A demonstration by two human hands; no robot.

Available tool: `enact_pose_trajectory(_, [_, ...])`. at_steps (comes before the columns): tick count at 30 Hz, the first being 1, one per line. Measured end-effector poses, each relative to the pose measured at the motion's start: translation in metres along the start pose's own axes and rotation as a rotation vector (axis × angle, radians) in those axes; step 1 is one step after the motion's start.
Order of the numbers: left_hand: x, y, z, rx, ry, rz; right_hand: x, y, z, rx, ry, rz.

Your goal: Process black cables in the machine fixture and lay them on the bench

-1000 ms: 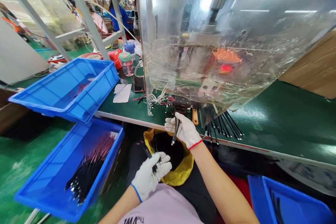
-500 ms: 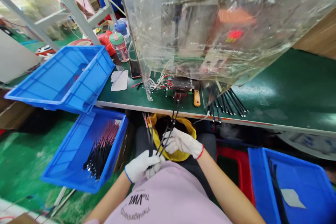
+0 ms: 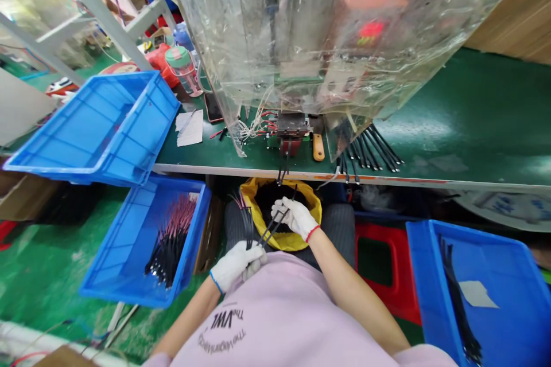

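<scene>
My left hand [image 3: 239, 264], in a white glove with a blue cuff, is closed round several black cables [image 3: 247, 226] just in front of my body. Up and to its right, my gloved right hand [image 3: 294, 218] with a red cuff pinches thin black cables over a yellow-lined bin [image 3: 313, 199]. These cables slant down toward my left hand. Beyond, at the bench edge, a small dark machine [image 3: 291, 126] has short black cable ends hanging from its front. More black cables [image 3: 373, 149] lie fanned on the bench to its right.
A clear plastic shield [image 3: 241, 28] hangs above the green bench [image 3: 465, 120]. Blue crates stand at the left [image 3: 99, 126], lower left [image 3: 116, 264] and right [image 3: 508, 287]. The lower-left one holds pink-and-black cables. A wooden-handled tool [image 3: 318, 147] lies beside the machine. A red stool [image 3: 400, 269] is below.
My right hand has moved slightly up, and its cables now stand apart from those at the machine. The view has shifted a little. My left hand still grips its bundle.
</scene>
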State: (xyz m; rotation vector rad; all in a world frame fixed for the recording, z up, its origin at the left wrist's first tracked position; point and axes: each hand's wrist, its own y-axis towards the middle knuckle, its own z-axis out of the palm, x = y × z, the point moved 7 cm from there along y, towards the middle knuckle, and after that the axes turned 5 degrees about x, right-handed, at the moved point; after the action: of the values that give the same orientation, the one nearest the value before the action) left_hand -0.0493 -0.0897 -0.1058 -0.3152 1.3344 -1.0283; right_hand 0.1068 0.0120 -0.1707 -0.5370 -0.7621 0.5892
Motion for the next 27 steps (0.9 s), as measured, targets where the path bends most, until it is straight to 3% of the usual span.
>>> enact_pose_trajectory(5, [0.007, 0.008, -0.009, -0.108, 0.063, 0.032, -0.013, -0.01, -0.001, 0.181, -0.115, 0.188])
enact_pose_trajectory(12, [0.0, 0.013, -0.009, -0.195, 0.313, -0.024, -0.023, 0.001, -0.016, -0.097, -0.134, 0.029])
enact_pose_trajectory(19, [-0.001, 0.019, -0.01, -0.249, 0.27, -0.057, -0.029, 0.029, -0.027, -0.243, 0.017, 0.001])
enact_pose_trajectory(23, [-0.002, 0.021, -0.01, -0.232, 0.273, -0.045, -0.028, 0.029, -0.031, -0.185, 0.086, 0.032])
enact_pose_trajectory(27, [-0.004, 0.024, -0.009, -0.201, 0.343, -0.058, -0.052, 0.022, -0.016, 0.056, 0.069, 0.249])
